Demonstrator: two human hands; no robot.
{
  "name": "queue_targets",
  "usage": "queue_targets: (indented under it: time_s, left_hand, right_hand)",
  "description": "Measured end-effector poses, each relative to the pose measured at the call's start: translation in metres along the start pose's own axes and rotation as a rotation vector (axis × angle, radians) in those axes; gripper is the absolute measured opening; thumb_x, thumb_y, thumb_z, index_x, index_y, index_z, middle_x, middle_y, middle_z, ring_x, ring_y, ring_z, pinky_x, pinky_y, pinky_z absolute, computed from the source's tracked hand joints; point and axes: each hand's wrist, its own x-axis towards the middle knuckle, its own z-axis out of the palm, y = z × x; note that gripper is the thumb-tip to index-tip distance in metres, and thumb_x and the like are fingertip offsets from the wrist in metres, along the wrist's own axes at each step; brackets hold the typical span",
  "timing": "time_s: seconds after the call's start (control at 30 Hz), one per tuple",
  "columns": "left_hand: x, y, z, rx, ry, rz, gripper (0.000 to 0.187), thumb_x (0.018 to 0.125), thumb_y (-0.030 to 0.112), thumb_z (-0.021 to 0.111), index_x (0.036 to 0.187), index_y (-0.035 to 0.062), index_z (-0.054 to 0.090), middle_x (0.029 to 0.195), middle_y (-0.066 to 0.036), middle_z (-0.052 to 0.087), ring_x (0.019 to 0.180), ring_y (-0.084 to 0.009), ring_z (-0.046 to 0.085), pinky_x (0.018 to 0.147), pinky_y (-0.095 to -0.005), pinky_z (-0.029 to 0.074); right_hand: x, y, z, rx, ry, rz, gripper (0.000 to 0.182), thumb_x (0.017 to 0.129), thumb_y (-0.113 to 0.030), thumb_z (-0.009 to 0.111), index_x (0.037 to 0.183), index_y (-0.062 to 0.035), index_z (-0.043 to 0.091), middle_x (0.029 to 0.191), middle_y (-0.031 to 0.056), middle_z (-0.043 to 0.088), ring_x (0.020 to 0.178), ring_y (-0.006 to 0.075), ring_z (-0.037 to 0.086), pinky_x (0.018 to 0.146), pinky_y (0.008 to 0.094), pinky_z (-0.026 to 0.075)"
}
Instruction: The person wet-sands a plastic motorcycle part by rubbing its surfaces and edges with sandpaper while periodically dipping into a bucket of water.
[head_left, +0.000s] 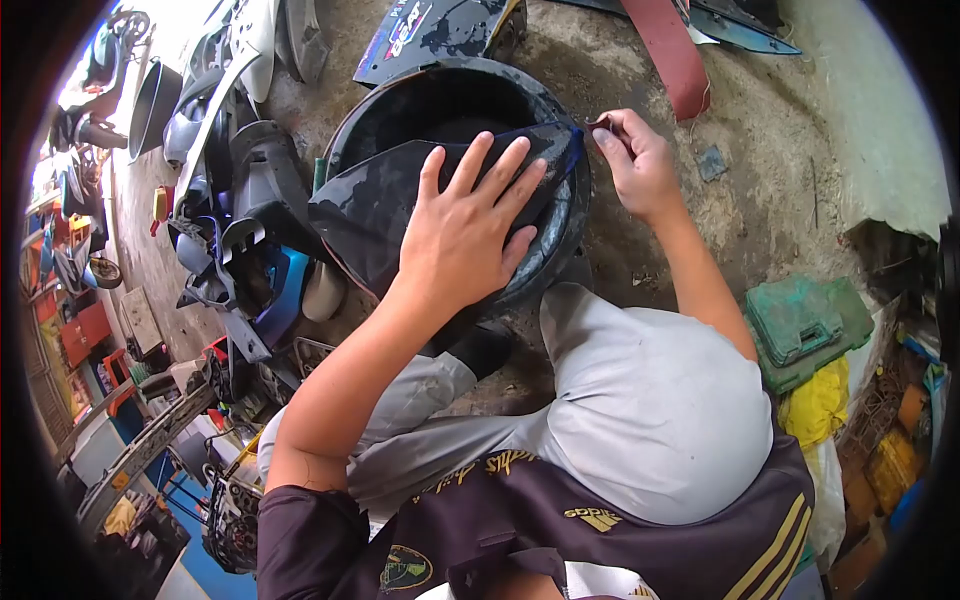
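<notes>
A dark, wet-looking panel (365, 205) lies across the top of a round black tub (345, 130), its narrow blue-edged end at the tub's right side. My left hand (468, 220) rests flat on the panel with its fingers spread. Beside that narrow end, just right of the tub, my right hand (635, 160) is closed in a pinch on a small dark reddish piece (602, 125). The inside of the tub is dark, and the panel hides part of it.
Another dark panel with a printed logo (430, 40) is behind the tub. A red strip (670, 55) lies at the upper right. Motorcycle body parts (265, 180) crowd the left. A green case (795, 325) and yellow bag (815, 400) are at my right.
</notes>
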Motion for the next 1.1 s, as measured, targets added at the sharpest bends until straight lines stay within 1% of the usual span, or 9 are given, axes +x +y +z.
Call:
queue_targets:
  time_s: [0.03,0.07,0.17,0.27,0.37,0.73,0.87,1.0,1.1]
  left_hand:
    - [0.000,0.000,0.001,-0.006,-0.003,0.003,0.071,0.098,0.040,0.070,0.164,0.0225,0.051,0.172,-0.004,0.045,0.158,-0.0325,0.039,0.127,-0.0599,0.028]
    - [0.000,0.000,0.001,-0.008,-0.003,0.002,0.071,0.098,0.040,0.070,0.164,0.0226,0.051,0.172,-0.004,0.045,0.158,-0.0325,0.039,0.127,-0.0599,0.028]
    - [0.000,-0.001,0.001,-0.014,0.003,-0.007,0.070,0.098,0.040,0.070,0.164,0.0229,0.052,0.171,-0.003,0.046,0.158,-0.0325,0.039,0.127,-0.0600,0.028]
    - [0.000,-0.002,0.001,-0.027,0.005,-0.006,0.070,0.098,0.040,0.070,0.163,0.0228,0.052,0.171,-0.003,0.046,0.158,-0.0327,0.040,0.127,-0.0604,0.028]
    - [0.000,-0.001,0.002,-0.006,0.009,-0.002,0.069,0.098,0.040,0.070,0.163,0.0225,0.053,0.171,-0.004,0.046,0.158,-0.0326,0.040,0.127,-0.0605,0.028]
    - [-0.001,0.001,0.004,-0.008,0.034,-0.004,0.068,0.098,0.039,0.070,0.162,0.0219,0.054,0.170,-0.004,0.047,0.157,-0.0326,0.040,0.126,-0.0611,0.029]
    - [-0.001,0.000,0.006,-0.010,0.022,-0.010,0.068,0.098,0.040,0.069,0.162,0.0222,0.054,0.170,-0.004,0.047,0.157,-0.0322,0.040,0.125,-0.0612,0.029]
    - [0.000,0.001,0.004,-0.012,0.023,-0.014,0.068,0.098,0.040,0.069,0.162,0.0227,0.054,0.170,-0.004,0.047,0.158,-0.0325,0.040,0.126,-0.0613,0.029]
    - [0.000,0.000,0.004,0.001,0.018,-0.011,0.068,0.099,0.040,0.069,0.162,0.0231,0.054,0.170,-0.004,0.048,0.157,-0.0326,0.040,0.126,-0.0612,0.029]
  right_hand:
    - [0.004,-0.007,-0.003,-0.002,-0.019,0.005,0.009,0.107,-0.006,0.067,0.114,-0.0032,0.070,0.085,0.0013,0.069,0.083,0.0033,0.059,0.074,0.0261,0.050]
    - [0.008,-0.019,-0.006,-0.153,-0.079,-0.020,0.011,0.105,-0.003,0.067,0.115,-0.0033,0.071,0.089,0.0065,0.075,0.083,0.0116,0.071,0.076,0.0313,0.055]
    - [0.024,-0.013,-0.006,-0.319,-0.139,-0.338,0.015,0.102,-0.002,0.068,0.117,-0.0033,0.071,0.098,0.0155,0.079,0.089,0.0296,0.080,0.077,0.0384,0.058]
    - [0.016,-0.010,-0.010,-0.321,-0.102,-0.445,0.019,0.099,0.000,0.069,0.118,-0.0031,0.072,0.105,0.0217,0.078,0.095,0.0413,0.078,0.078,0.0427,0.060]
    - [0.011,-0.008,-0.007,-0.336,-0.043,-0.439,0.018,0.098,-0.005,0.072,0.117,-0.0051,0.072,0.103,0.0209,0.078,0.095,0.0431,0.076,0.078,0.0476,0.061]
    - [0.020,-0.013,0.006,-0.324,-0.023,-0.409,0.016,0.100,-0.006,0.070,0.116,-0.0070,0.072,0.103,0.0220,0.077,0.095,0.0446,0.076,0.077,0.0492,0.060]
    - [-0.002,-0.012,0.008,-0.332,0.068,-0.424,0.015,0.101,-0.006,0.068,0.116,-0.0058,0.072,0.102,0.0221,0.077,0.094,0.0447,0.075,0.076,0.0487,0.059]
    - [0.010,-0.029,0.006,-0.350,-0.025,-0.239,0.016,0.099,-0.005,0.070,0.115,-0.0056,0.073,0.103,0.0221,0.078,0.094,0.0447,0.075,0.077,0.0488,0.059]
    - [-0.001,-0.028,0.011,-0.381,0.037,-0.359,0.017,0.099,-0.005,0.070,0.116,-0.0053,0.073,0.103,0.0225,0.078,0.094,0.0448,0.075,0.077,0.0496,0.059]
